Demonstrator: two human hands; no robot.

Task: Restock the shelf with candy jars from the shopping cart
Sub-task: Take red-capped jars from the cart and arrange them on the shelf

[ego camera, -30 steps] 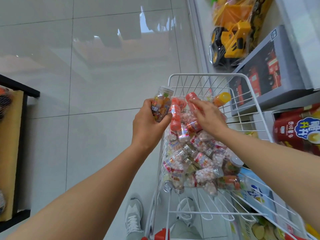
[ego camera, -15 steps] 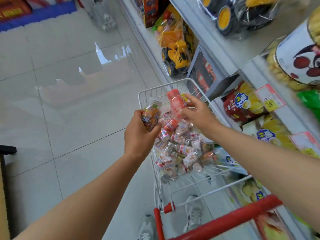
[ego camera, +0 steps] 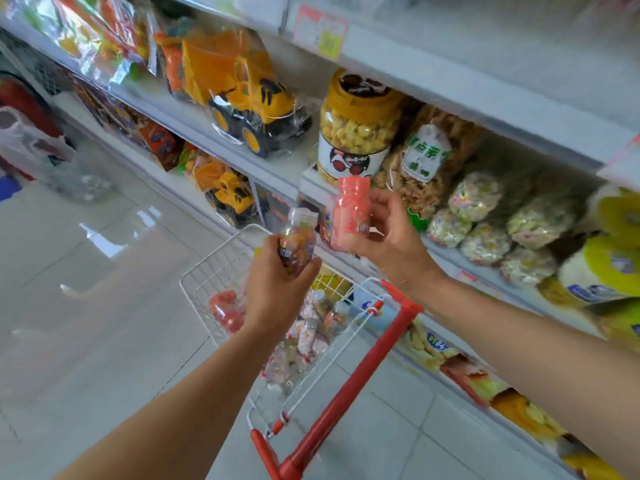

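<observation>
My left hand (ego camera: 277,292) is nearest. It is curled round a clear jar of mixed candy (ego camera: 297,242), and its fingers hide the jar's lower half. The label is too smeared to read. Just right of it and a little higher, my right hand (ego camera: 391,244) pinches a pink candy jar (ego camera: 348,216) between thumb and fingers, cap upward. The two jars sit just beside each other, and I cannot tell whether they touch. Both forearms are cut off by the bottom edge. Under the left hand is the white wire shopping cart (ego camera: 214,254). Its heap of candy jars (ego camera: 311,337) is blurred and partly covered by my wrist. The cart's red handle (ego camera: 346,386) runs toward me below the right wrist. Left of the left hand, glossy tiled floor (ego camera: 86,289) lies open. Beyond the right hand stands the shelf (ego camera: 180,123). A big popcorn tub (ego camera: 356,126) is directly behind the pink cap, its lower label partly hidden. A bare strip of board shows between the tub and a bagged toy truck (ego camera: 256,105) farther left. Snack bags (ego camera: 426,161) crowd the board past the right hand, and the upper shelf overhangs them.
</observation>
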